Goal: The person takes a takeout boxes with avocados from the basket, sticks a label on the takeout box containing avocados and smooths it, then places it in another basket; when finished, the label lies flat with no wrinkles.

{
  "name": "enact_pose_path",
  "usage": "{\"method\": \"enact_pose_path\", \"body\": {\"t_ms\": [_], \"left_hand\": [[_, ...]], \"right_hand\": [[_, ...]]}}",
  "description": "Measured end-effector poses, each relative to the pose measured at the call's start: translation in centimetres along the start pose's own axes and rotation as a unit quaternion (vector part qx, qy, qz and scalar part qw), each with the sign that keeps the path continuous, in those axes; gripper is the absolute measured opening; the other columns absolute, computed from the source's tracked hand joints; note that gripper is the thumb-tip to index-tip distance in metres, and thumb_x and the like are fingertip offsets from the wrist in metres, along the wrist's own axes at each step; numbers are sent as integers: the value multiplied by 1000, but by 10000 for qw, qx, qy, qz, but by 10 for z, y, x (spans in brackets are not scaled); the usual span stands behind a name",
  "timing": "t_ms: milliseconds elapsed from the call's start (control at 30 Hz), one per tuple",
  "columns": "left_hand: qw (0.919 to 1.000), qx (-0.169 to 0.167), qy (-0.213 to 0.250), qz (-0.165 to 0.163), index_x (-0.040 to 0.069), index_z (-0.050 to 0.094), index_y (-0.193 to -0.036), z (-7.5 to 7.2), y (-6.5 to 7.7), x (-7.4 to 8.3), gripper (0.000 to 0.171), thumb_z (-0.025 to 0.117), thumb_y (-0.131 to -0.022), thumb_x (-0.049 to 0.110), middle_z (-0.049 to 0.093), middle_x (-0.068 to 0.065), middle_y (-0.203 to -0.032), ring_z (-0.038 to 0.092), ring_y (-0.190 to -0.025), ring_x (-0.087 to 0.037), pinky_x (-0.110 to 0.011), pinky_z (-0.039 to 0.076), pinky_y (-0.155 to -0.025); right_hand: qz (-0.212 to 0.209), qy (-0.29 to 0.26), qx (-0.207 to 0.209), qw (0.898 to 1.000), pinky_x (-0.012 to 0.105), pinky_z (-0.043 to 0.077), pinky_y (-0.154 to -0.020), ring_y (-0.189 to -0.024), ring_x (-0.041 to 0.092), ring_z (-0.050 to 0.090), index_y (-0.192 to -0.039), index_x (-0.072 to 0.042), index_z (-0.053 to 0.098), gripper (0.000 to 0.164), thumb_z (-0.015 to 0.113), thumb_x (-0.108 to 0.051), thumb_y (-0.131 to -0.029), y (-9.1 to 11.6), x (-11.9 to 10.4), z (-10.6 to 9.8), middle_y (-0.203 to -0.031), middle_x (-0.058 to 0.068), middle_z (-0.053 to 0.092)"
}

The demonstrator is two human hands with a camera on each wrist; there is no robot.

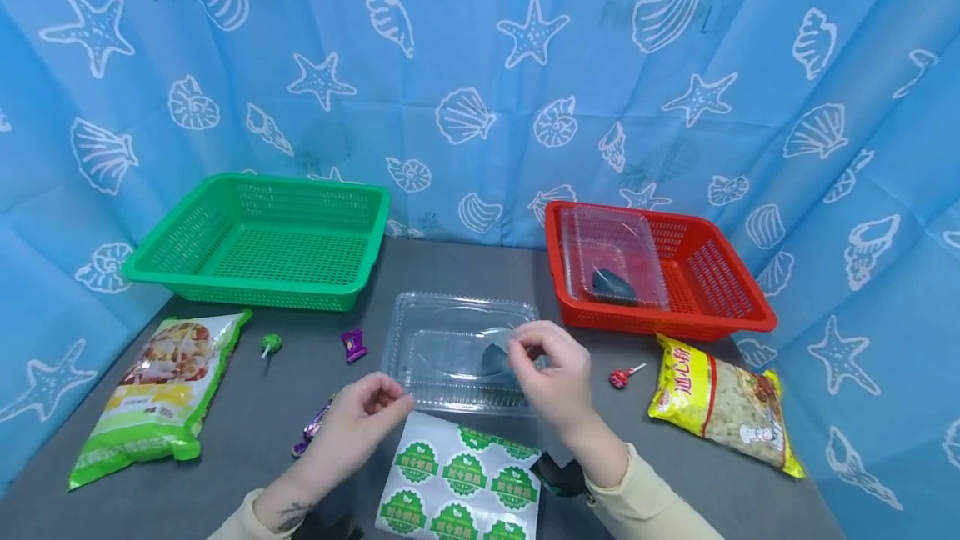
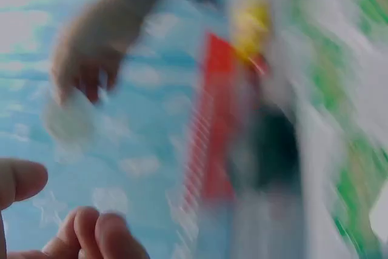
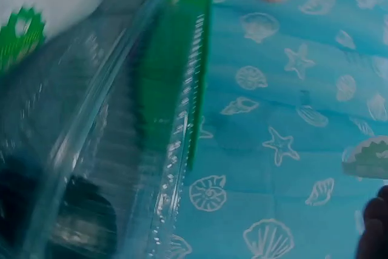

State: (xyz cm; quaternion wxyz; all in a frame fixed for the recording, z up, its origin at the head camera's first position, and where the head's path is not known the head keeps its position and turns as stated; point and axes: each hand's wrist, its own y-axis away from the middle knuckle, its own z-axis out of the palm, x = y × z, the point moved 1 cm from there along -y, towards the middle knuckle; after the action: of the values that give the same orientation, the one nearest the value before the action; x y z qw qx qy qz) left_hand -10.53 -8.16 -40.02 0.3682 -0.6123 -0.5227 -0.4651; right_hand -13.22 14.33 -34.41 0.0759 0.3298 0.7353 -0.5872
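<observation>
My right hand [image 1: 557, 373] pinches a small round sticker [image 3: 371, 157] above a clear plastic box [image 1: 442, 340]. The sticker's pale side faces the left wrist view; a green and white face shows in the right wrist view. Inside the box is a dark rounded object [image 1: 495, 358], its kind unclear. My left hand [image 1: 348, 432] holds nothing, fingers loosely bent, close to the upper left corner of a sheet of green round stickers [image 1: 431, 473]. In the left wrist view its thumb [image 2: 24, 181] stands apart from the fingers.
A green basket [image 1: 255, 294] stands back left; a red basket [image 1: 675, 325] at the back right holds another clear box [image 1: 622, 232]. Snack bags lie left [image 1: 161, 390] and right [image 1: 723, 407]. Lollipops, green [image 1: 272, 343] and red [image 1: 619, 377], and purple-wrapped candies [image 1: 354, 346] lie between.
</observation>
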Motion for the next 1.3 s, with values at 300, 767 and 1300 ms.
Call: {"method": "enact_pose_path", "body": {"t_ms": [300,767,1300], "left_hand": [[9739,-870,2090,-127,-8,53,-97,7,-27,39,34,56,-85,24,60,-6,-73,58,-62,-13,-27,53,-59],[9751,-2155,-29,530,0,60,-85,-12,-79,61,16,61,-80,15,59,-11,-72,56,-58,-21,-34,52,-56],[9746,-1494,-1606,-443,2,50,-88,5,-133,64,27,68,-69,9,55,-11,-74,58,-55,-17,-28,51,-52]], "right_hand": [[-3678,1609,-627,9137,20,46,-51,-58,12,54,-65,-9,60,13,55,-8,-76,-1,3,38,-70,1,61],[2443,-276,-3617,8993,25,44,-52,-63,13,48,-82,-14,65,15,64,-28,-78,-43,25,18,-72,-1,58],[4863,63,-4040,7748,23,40,-41,-51,17,55,-62,-4,62,24,70,-24,-71,-56,84,38,-57,6,60]]}}
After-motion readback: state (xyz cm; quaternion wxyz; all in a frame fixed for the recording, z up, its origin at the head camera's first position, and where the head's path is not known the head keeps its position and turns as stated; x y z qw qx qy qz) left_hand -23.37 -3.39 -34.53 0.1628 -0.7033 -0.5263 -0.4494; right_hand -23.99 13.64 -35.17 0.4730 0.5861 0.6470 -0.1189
